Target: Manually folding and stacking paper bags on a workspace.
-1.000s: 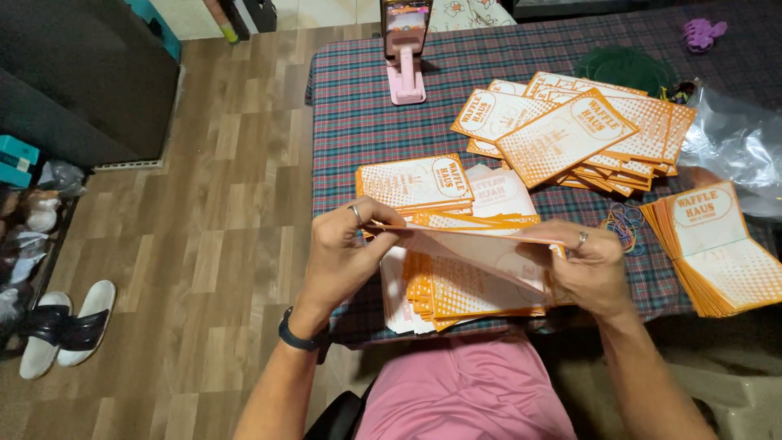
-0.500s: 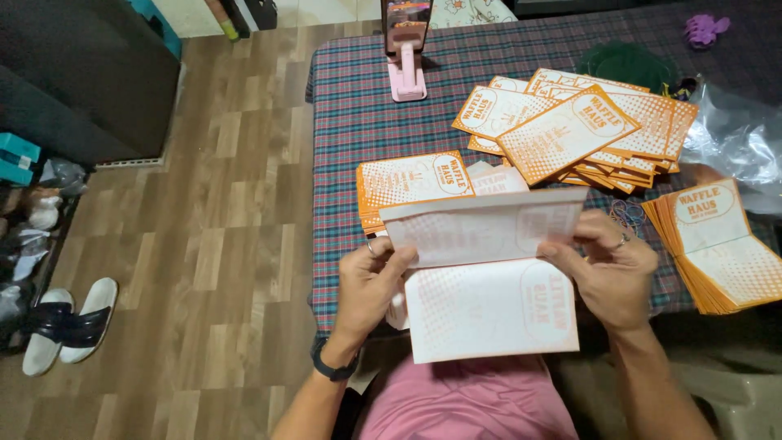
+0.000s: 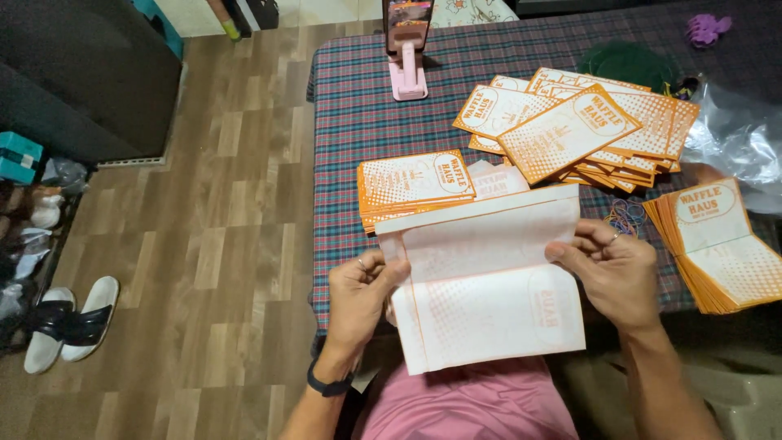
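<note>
Both hands, left hand (image 3: 358, 293) and right hand (image 3: 615, 273), pinch a half-folded paper bag (image 3: 489, 285) over the desk (image 3: 358, 106) edge; finished stacks (image 3: 415, 183) lie beyond, flat sheets (image 3: 717, 244) remain, fold seemingly unfinished

I hold a paper bag (image 3: 489, 277) flat and blank side up, its orange print showing faintly through. My left hand (image 3: 358, 297) pinches its left edge, my right hand (image 3: 615, 273) its right edge, above the desk's near edge.
</note>
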